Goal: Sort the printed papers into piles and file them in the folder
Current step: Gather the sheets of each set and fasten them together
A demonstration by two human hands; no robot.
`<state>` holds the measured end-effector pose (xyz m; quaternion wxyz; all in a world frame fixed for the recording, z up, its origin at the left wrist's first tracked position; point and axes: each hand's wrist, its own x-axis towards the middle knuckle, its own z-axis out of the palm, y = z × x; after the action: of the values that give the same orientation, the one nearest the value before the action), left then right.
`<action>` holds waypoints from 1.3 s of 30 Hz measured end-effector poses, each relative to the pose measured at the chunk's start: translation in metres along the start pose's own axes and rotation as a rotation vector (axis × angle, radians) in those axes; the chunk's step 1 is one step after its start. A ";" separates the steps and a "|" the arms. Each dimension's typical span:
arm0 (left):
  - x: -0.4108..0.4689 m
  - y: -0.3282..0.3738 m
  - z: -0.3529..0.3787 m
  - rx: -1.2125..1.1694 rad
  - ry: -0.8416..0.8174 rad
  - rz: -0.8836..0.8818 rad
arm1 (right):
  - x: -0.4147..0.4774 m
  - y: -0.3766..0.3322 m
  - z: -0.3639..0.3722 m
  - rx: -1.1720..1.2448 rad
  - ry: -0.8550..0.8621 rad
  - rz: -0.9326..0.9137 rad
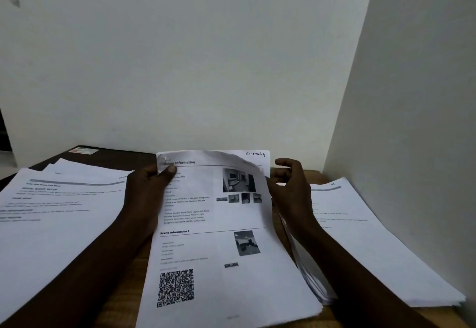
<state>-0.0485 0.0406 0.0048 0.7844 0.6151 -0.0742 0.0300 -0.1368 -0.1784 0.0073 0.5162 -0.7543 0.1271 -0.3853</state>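
Observation:
A stack of printed papers [219, 250] is raised in front of me; its top sheet reads "Scene Information", carries photos and a QR code, and is hand-marked "SECTION-4". My left hand [146, 193] pinches the stack's upper left corner with the thumb on top. My right hand [291, 193] holds the right edge, fingers curled behind the sheets, where the top page's corner curls up. A pile of printed sheets [59, 214] lies on the left and another pile [365, 235] on the right.
The wooden table [313, 174] stands in a corner, with white walls [206, 57] straight ahead and close on the right. A dark folder [113, 152] with a small label [83, 150] lies at the back left, partly under the left pile.

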 end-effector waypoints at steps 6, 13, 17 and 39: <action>0.000 0.000 0.000 0.007 0.006 0.003 | -0.001 -0.008 0.001 -0.023 0.050 -0.108; 0.001 -0.002 0.001 0.009 0.030 0.016 | -0.007 -0.007 0.005 -0.056 0.150 -0.256; 0.003 -0.003 -0.001 -0.013 0.046 0.003 | -0.012 -0.007 0.006 -0.102 0.071 -0.472; 0.001 -0.004 0.001 -0.022 -0.021 0.030 | -0.007 -0.012 0.001 0.037 0.090 -0.122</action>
<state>-0.0472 0.0383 0.0012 0.7897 0.6056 -0.0919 0.0346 -0.1429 -0.1683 0.0146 0.4994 -0.7329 0.0971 -0.4518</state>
